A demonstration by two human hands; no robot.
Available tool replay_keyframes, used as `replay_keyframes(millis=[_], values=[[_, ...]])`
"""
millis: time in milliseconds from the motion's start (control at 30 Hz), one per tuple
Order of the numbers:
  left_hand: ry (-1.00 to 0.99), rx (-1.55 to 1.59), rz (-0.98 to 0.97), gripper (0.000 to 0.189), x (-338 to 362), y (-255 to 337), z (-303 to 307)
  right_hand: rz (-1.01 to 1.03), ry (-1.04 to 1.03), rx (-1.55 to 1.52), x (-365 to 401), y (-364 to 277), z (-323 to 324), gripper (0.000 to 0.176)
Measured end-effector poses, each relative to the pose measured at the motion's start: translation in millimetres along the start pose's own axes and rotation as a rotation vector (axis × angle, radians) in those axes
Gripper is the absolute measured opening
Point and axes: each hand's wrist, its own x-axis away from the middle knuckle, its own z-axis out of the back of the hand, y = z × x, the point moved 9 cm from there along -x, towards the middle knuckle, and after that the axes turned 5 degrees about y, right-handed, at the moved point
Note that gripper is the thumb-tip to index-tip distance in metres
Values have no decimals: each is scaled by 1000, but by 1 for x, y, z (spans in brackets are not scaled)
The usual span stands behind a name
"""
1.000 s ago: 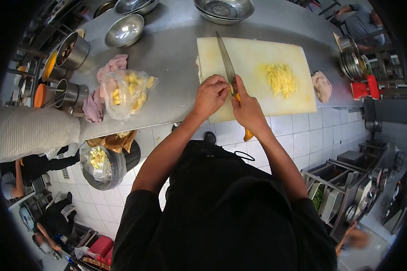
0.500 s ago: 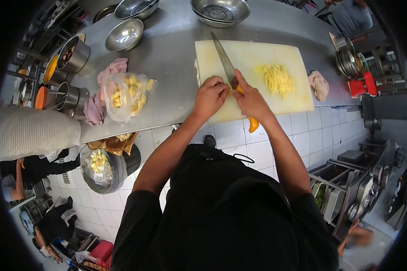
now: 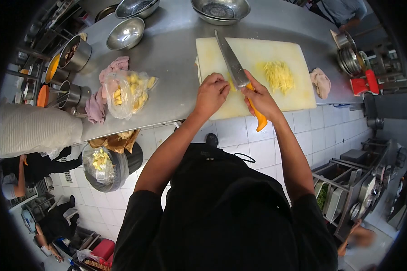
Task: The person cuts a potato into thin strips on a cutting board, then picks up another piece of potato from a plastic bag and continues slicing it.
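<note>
My right hand [image 3: 261, 98] is wrapped round the orange handle of a large kitchen knife [image 3: 230, 58], its blade slanting up and left over the white cutting board [image 3: 244, 47]. Just left of the blade, my left hand [image 3: 211, 95] is closed, fingertips pinched together at the board's left part; whatever they hold is hidden. A little yellow food shows between the fingertips and the blade. To the right on the board lies a pile of thin yellow strips [image 3: 278, 77]. A clear plastic bag [image 3: 127, 95] of peeled yellow pieces rests on the steel table, left of my hands.
Metal bowls [image 3: 125, 34] stand along the table's far side. Pink cloths [image 3: 95, 106] lie by the bag, another cloth [image 3: 320, 83] right of the board. Below the table edge is a lined bin [image 3: 105, 178] with scraps. Other people [image 3: 54, 226] are at the sides.
My right hand has shifted slightly right with the knife, and the blade is turned to show more of its flat side. My left hand stays almost in place.
</note>
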Motion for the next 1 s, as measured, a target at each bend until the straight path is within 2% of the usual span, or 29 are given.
replay_keyframes(millis=[333, 1000], values=[[32, -2, -15, 10, 1, -3, -3, 4, -12, -79, -3, 14, -2, 68], [42, -28, -39, 9, 0, -1, -4, -38, -59, -48, 12, 24, -3, 69]])
